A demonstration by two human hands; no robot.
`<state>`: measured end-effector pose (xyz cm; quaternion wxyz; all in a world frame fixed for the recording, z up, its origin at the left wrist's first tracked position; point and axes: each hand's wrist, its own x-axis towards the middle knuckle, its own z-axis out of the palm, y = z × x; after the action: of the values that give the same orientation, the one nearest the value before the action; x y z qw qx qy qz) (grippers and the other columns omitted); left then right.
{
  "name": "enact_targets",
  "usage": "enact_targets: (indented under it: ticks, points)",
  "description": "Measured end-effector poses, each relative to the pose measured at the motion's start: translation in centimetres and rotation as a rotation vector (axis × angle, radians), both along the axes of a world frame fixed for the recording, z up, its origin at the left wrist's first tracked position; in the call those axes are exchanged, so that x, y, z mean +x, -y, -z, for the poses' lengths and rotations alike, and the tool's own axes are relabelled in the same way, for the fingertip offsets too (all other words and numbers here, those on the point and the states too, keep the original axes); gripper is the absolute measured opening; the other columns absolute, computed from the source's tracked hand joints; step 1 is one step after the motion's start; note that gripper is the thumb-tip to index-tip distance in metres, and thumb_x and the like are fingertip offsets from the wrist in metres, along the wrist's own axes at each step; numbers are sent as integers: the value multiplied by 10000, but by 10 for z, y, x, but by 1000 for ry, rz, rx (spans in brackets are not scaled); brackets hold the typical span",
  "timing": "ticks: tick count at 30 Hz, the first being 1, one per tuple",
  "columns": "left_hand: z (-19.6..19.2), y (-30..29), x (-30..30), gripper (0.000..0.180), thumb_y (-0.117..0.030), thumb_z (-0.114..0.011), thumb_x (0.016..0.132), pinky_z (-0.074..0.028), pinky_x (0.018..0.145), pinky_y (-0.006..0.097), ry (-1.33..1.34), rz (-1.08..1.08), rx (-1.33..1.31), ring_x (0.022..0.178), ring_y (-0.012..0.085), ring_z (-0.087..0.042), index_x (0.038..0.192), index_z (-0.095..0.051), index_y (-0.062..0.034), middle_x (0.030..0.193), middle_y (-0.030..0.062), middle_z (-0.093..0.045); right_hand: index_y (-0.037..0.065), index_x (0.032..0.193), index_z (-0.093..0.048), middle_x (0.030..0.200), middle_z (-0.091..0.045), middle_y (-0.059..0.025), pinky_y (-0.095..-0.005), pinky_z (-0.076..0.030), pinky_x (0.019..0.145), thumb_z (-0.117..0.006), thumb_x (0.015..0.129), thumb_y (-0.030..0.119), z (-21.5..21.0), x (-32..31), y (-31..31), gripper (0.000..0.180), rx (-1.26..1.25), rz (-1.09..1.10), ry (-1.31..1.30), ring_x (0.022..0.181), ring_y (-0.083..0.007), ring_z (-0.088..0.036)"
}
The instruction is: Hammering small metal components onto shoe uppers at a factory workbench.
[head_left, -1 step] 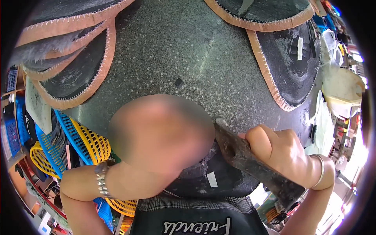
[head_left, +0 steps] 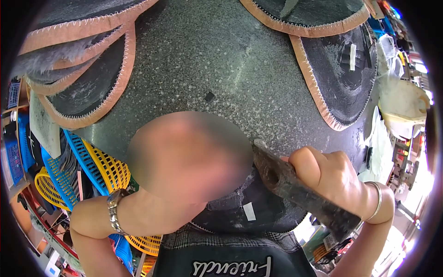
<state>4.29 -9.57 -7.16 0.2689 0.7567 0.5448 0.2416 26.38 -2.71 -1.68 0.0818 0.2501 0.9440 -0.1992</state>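
My right hand (head_left: 318,175) is closed in a fist on a dark, worn metal hammer (head_left: 300,189), whose head has a hole in it. The hammer's handle is hidden beneath the fist, and one end of the head rests close to the speckled work surface. My left hand (head_left: 170,214) reaches in from the lower left; a blurred oval covers its fingers and whatever lies under them. Beside that oval, at the near edge of the surface, lies a dark curved piece (head_left: 230,217) with a small white tag (head_left: 249,211) on it.
Dark curved pieces with tan stitched edges lie at the far left (head_left: 87,94) and right (head_left: 337,78). A small black square (head_left: 210,96) sits mid-surface. Yellow and blue plastic baskets (head_left: 108,166) stand at the left. A pale yellow container (head_left: 404,108) is at the right.
My left wrist has turned and shifted slightly left, so its metal band shows more. The right hand and hammer have hardly moved.
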Motion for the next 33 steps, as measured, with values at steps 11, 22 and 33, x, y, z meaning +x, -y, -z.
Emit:
enact_targets:
  ticks: [11,22,33]
  points:
    - [-3,11,6,266,-96,-731,557,-260,736,394,-143,-106,102,838,220,-426,812,-711,-170,795,-89,-587,40,799,-444,602,-418,-67,-329,-403,329,-617,754,180,1,-3,7,227,98,-29,-37,392,-205,-511]
    - [3,18,5,347,-82,-626,497,-323,714,415,-163,87,338,799,242,-454,837,-688,-97,800,-27,-546,13,855,-543,606,-479,-63,-302,-383,319,-696,701,157,-4,0,6,261,-13,-60,-41,397,-167,-503]
    - [15,-14,-7,117,25,-678,741,-430,468,267,233,122,-14,559,170,-548,836,-677,-44,749,71,-559,24,872,-523,648,-440,-62,-306,-411,354,-615,752,156,-5,13,5,201,-192,207,-136,405,-188,-483]
